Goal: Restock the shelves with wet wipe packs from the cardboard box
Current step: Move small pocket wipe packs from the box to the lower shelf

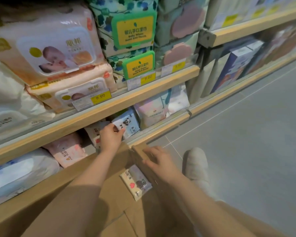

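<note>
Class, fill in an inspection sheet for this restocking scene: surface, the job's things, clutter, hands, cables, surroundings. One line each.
Surface: wooden-edged lower shelf holding wipe packs.
Job's things: blue panda pack at the shelf front; cream pack lying in the cardboard box.
Clutter: nothing seen.
Hands: left hand grips the blue panda pack; right hand, fingers fairly straight, rests on the box flap.
Cables: nothing seen.
Surroundings: upper shelf with price tag, grey tiled floor, a pale shoe.
</note>
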Tool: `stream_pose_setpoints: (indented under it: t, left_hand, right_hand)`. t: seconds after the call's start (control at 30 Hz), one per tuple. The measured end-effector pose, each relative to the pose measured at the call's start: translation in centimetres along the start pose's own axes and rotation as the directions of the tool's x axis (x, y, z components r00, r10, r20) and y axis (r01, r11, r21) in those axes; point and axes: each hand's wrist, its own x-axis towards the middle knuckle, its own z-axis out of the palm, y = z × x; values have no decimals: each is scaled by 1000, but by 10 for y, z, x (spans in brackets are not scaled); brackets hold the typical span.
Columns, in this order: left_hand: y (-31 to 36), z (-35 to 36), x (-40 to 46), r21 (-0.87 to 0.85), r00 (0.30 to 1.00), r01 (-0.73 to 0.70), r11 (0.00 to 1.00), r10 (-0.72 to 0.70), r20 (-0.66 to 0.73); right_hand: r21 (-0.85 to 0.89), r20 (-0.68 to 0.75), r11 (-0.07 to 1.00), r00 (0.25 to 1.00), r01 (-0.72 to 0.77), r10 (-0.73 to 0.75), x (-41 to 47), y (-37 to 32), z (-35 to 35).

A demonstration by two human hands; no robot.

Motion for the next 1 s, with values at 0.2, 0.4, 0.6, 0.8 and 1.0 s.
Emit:
stream_pose_setpoints:
  t: [0.2,0.4,0.6,0.8,1.0]
  left_hand:
    - [-1,16,8,10,999,28,1000,-28,38]
    - [-7,-1,-7,-7,996,-13,1000,14,88]
    - [-63,-63,-73,320,922,-378,869,324,211]
    - [-120,-94,-117,606,924,-380,699,253,287]
    - [-123,-91,-126,615,911,-411,673,331,246]
  right_hand:
    - [40,-15,999,1000,19,-19,1,6,3]
    - [12,-16,1000,1000,16,-16,-7,2,5]
    - [-28,14,998,998,-55,56,-27,-7,3]
    - [-67,3,989,991,-133,133,-60,-14,13]
    - [-261,-144,961,988,-86,49,-82,-32,24]
